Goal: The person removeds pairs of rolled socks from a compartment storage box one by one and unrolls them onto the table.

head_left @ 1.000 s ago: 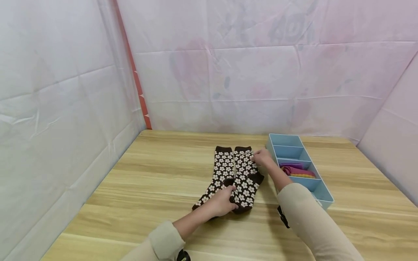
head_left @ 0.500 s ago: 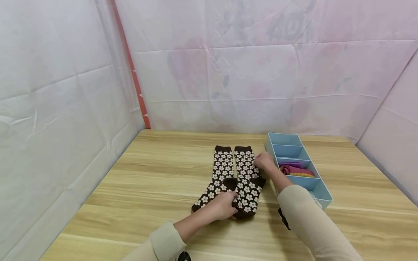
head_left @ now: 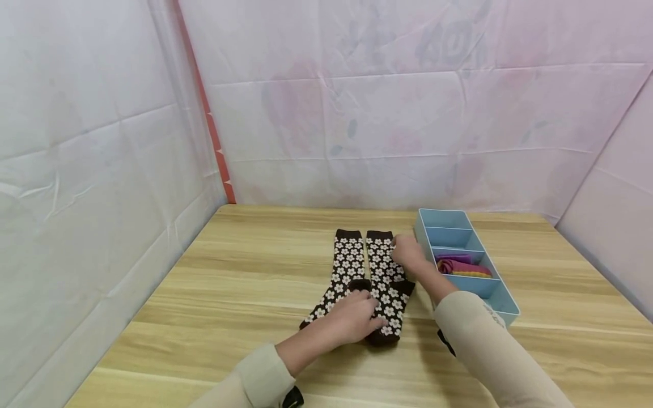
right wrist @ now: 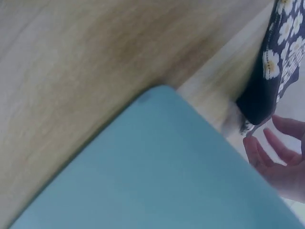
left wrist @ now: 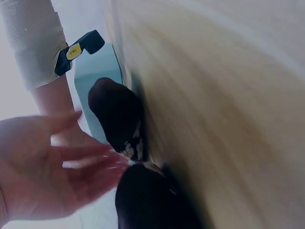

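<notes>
We see flowered socks (head_left: 349, 256) lying partly under the loosely spread left hand (head_left: 353, 318), likely there to straighten them; the right hand (head_left: 407, 253) meets one leg's edge, whether pinching we cannot tell.

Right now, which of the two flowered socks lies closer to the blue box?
The right-hand sock: it lies between the left-hand sock and the blue box.

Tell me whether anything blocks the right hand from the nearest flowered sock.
Nothing visible does: the right hand is at the edge of the flowered sock, with the blue box on the hand's other side.
</notes>
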Action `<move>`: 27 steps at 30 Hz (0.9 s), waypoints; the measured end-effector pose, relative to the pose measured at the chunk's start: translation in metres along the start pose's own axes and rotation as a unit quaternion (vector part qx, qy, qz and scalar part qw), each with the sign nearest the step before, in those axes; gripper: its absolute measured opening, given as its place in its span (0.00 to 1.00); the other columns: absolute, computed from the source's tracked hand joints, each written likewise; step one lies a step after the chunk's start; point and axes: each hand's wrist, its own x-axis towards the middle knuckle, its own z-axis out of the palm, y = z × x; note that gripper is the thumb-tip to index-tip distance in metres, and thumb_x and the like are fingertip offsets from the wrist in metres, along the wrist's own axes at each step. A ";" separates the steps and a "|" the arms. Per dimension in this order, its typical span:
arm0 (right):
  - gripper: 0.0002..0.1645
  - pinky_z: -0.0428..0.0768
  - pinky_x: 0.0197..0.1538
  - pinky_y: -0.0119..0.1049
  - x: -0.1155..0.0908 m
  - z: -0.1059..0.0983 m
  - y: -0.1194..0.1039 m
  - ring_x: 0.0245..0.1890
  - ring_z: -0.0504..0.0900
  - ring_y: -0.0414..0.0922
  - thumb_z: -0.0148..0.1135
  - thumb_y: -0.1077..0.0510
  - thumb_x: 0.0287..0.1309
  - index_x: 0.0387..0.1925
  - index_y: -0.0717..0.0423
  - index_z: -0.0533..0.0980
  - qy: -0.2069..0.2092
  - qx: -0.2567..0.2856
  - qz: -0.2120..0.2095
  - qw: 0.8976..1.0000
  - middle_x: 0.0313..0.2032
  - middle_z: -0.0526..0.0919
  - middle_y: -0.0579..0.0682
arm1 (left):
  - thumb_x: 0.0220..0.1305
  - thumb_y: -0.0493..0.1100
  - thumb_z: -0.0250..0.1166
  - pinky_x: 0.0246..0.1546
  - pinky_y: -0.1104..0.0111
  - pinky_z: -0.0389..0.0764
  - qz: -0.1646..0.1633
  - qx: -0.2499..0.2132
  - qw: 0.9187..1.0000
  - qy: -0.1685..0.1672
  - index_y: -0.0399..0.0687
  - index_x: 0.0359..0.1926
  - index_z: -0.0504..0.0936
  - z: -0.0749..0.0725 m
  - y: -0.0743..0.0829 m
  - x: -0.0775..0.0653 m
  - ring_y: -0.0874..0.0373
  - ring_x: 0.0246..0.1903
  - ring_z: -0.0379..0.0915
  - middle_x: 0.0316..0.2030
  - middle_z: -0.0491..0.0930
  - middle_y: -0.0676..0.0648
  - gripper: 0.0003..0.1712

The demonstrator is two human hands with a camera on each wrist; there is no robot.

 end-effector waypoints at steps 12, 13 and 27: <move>0.17 0.76 0.40 0.44 -0.005 0.013 -0.008 0.43 0.76 0.57 0.56 0.72 0.47 0.43 0.66 0.78 -0.037 -0.110 -0.087 0.989 0.42 0.79 0.62 | 0.58 0.66 0.54 0.55 0.69 0.64 0.069 0.056 0.984 -0.151 0.45 0.59 0.71 0.001 0.010 -0.002 0.59 0.59 0.61 0.62 0.64 0.51 0.37; 0.17 0.75 0.41 0.45 -0.006 0.013 -0.008 0.44 0.76 0.58 0.56 0.72 0.47 0.43 0.66 0.78 -0.039 -0.111 -0.087 0.989 0.42 0.79 0.62 | 0.58 0.66 0.54 0.55 0.69 0.64 0.070 0.057 0.984 -0.153 0.45 0.59 0.71 0.002 0.010 -0.002 0.59 0.59 0.61 0.62 0.64 0.51 0.37; 0.17 0.75 0.39 0.44 -0.010 0.003 -0.009 0.40 0.77 0.56 0.58 0.69 0.51 0.45 0.71 0.74 -0.060 -0.066 -0.084 0.992 0.43 0.77 0.65 | 0.59 0.63 0.56 0.43 0.73 0.72 0.110 0.038 0.984 -0.131 0.46 0.40 0.78 -0.006 0.004 -0.001 0.63 0.42 0.73 0.42 0.76 0.54 0.25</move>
